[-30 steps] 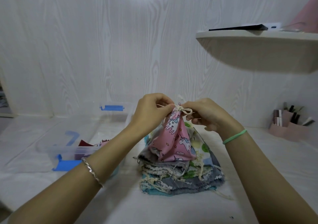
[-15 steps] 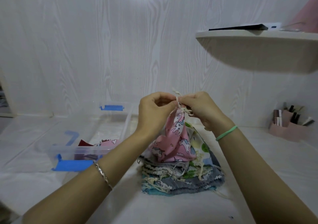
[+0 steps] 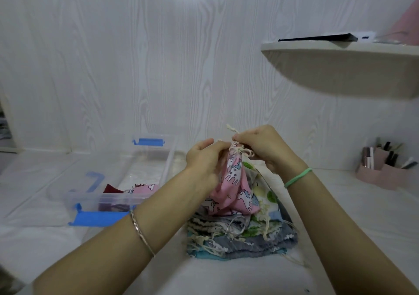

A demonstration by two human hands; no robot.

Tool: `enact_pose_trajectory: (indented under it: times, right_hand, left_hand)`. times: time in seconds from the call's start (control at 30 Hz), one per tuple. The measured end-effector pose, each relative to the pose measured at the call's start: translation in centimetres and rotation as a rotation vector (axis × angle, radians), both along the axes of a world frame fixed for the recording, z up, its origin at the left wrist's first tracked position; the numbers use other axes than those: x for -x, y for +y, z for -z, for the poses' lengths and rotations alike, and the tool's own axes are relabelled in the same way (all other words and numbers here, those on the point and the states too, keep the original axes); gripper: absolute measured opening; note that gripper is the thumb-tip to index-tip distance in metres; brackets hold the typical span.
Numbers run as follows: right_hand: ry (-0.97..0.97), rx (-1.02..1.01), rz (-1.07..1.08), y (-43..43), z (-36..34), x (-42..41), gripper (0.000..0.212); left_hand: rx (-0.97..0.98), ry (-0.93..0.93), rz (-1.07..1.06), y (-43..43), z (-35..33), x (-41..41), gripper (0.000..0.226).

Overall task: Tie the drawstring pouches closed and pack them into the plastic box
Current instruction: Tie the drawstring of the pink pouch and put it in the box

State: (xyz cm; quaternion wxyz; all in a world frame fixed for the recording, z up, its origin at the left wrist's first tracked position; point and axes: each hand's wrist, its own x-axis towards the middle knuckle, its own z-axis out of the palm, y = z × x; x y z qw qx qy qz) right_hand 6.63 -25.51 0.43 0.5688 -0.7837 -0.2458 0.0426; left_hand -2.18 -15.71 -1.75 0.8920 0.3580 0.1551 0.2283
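Note:
A pink unicorn-print pouch (image 3: 235,188) stands upright on a stack of flat pouches (image 3: 240,238). Its neck is gathered and wound with a cream drawstring (image 3: 240,150). My left hand (image 3: 204,158) grips the neck from the left. My right hand (image 3: 260,145) pinches the cord ends at the top, one end sticking up above the fingers. The clear plastic box (image 3: 167,156) with blue latches lies to the left, holding a pink pouch (image 3: 142,189) and a dark red one (image 3: 111,189).
A pink desk organiser (image 3: 383,170) with pens stands at the far right by the wall. A white shelf (image 3: 340,52) juts out above right, carrying a dark flat object. The box's clear lid with a blue handle (image 3: 94,181) lies beside the box.
Both hands have worked the cord at the neck. The right hand moved up over the knot and now pinches the cord ends; the loop that stood out to the right is drawn in.

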Motion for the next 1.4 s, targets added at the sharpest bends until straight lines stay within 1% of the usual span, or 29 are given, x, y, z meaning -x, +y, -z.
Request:
enact_pose_trajectory:
  times: [0.03,0.07,0.17,0.27,0.33,0.4,0.43,0.5,0.6,0.67,0.73,0.83,0.9,0.93,1.0,1.03,1.1,1.17,1.27,1.4]
  right_hand:
    - [-0.013,0.031,-0.006,0.0,0.0,0.1,0.028]
    - [-0.028,0.074,-0.015,0.0,-0.1,0.1,0.028]
    - [-0.065,0.202,-0.057,0.2,-0.3,0.6,0.037]
    - [-0.091,0.265,-0.09,0.4,-0.9,0.7,0.032]
    - [-0.099,0.3,-0.12,0.2,-1.1,0.6,0.039]
    - [-0.068,0.307,-0.172,-0.2,-1.2,0.5,0.051]
    - [-0.039,0.296,-0.2,-0.5,-1.1,0.5,0.051]
    - [0.038,0.261,-0.24,-0.8,-0.9,0.3,0.038]
    - [0.171,0.221,-0.286,-1.0,-0.3,-0.1,0.02]
    - [0.232,0.178,-0.302,-1.0,-0.1,-0.2,0.013]
    - [0.253,0.144,-0.304,-1.0,-0.1,-0.3,0.012]
    - [0.253,0.138,-0.302,-1.1,-0.3,-0.3,0.021]
    - [0.271,0.129,-0.3,-1.3,-0.5,0.0,0.022]
    - [0.278,0.127,-0.3,-1.4,-0.7,0.1,0.018]
    - [0.269,0.128,-0.282,-1.4,-0.9,0.5,0.005]
    - [0.254,0.121,-0.266,-1.4,-0.9,0.6,0.003]
    - [0.187,0.099,-0.227,-1.3,-0.7,0.6,0.013]
    - [0.079,0.091,-0.193,-1.1,-0.5,0.9,0.018]
    - [-0.053,0.086,-0.181,-1.2,-0.5,1.4,0.012]
    - [-0.163,0.113,-0.177,-1.3,-0.5,1.7,0.007]
  left_hand:
    - [-0.016,-0.018,-0.036,-0.2,0.1,0.0,0.039]
    - [-0.088,-0.031,-0.087,-0.4,0.2,0.0,0.036]
    - [-0.424,-0.127,-0.221,-0.7,0.5,-0.1,0.03]
    - [-0.723,-0.226,-0.249,0.0,0.6,-0.5,0.026]
    - [-0.898,-0.234,-0.221,0.7,0.6,-0.9,0.026]
    - [-0.992,-0.208,-0.158,1.4,0.4,-1.1,0.025]
    - [-1.021,-0.188,-0.129,1.7,0.3,-1.2,0.025]
    - [-1.065,-0.13,-0.093,2.2,0.0,-1.3,0.026]
    - [-1.118,-0.038,-0.055,2.9,0.0,-1.4,0.02]
    - [-1.126,0.011,0.002,3.1,0.0,-1.5,0.018]
    - [-1.11,0.05,0.038,3.3,-0.1,-1.4,0.019]
    - [-1.017,0.078,0.125,3.4,-0.6,-1.2,0.017]
    - [-0.937,0.107,0.199,3.8,-0.9,-1.2,0.015]
    - [-0.906,0.126,0.229,3.9,-1.0,-1.1,0.014]
    - [-0.86,0.159,0.267,4.2,-1.1,-1.2,0.013]
    - [-0.839,0.168,0.277,4.2,-1.1,-1.2,0.012]
    - [-0.774,0.177,0.29,4.2,-1.1,-1.2,0.01]
    - [-0.697,0.179,0.316,4.4,-1.3,-1.2,0.009]
    - [-0.621,0.196,0.408,4.6,-1.6,-1.0,0.009]
    - [-0.553,0.214,0.509,4.9,-1.7,-0.7,0.02]
